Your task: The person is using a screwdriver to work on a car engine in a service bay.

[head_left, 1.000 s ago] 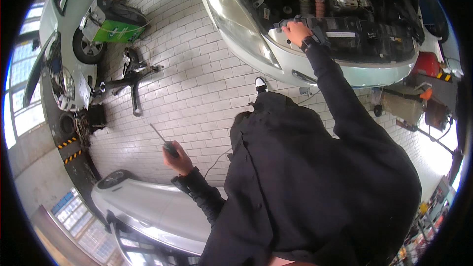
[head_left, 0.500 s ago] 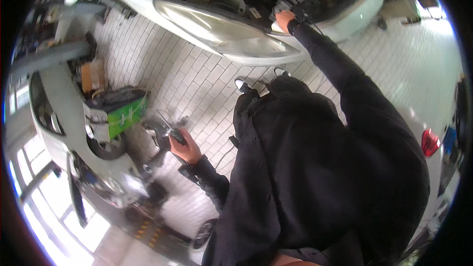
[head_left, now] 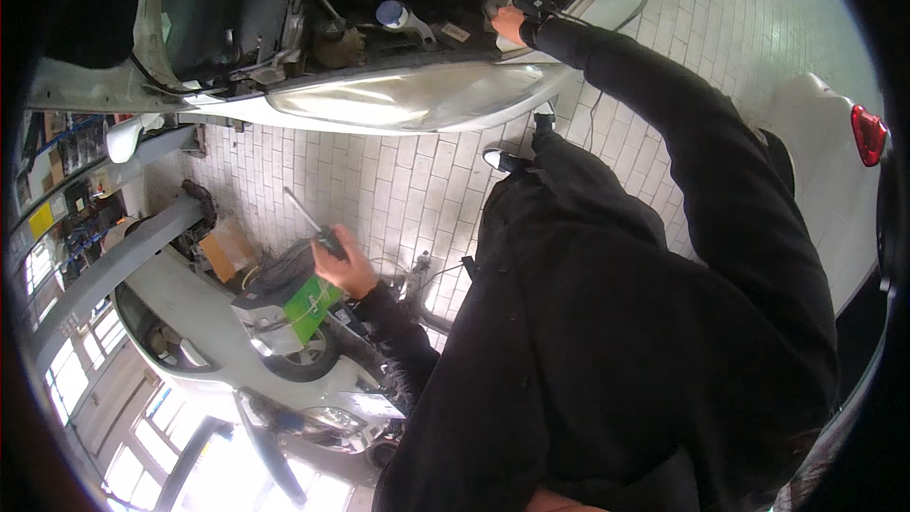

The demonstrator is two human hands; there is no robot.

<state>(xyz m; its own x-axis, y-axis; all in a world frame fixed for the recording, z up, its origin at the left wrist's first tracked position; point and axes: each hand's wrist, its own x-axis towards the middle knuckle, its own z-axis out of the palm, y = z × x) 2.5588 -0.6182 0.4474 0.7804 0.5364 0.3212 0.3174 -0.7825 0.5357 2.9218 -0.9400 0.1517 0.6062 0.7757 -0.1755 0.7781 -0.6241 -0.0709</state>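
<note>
Screwdriver [head_left: 313,223] sits in our left hand [head_left: 346,270], fingers wrapped tight round its dark handle, thin shaft pointing up and away over the tiled floor [head_left: 398,180], well apart from the car. Our right hand [head_left: 509,24] reaches far into the open engine bay [head_left: 417,0] of the white car [head_left: 417,100], resting on a dark part near the front edge; we cannot tell whether it grips or just presses. We judge the tool has not yet met the engine, so the work there lies ahead. A blue-capped reservoir [head_left: 391,12] sits beside that hand. A green-and-grey box [head_left: 289,308] stands below the left hand.
</note>
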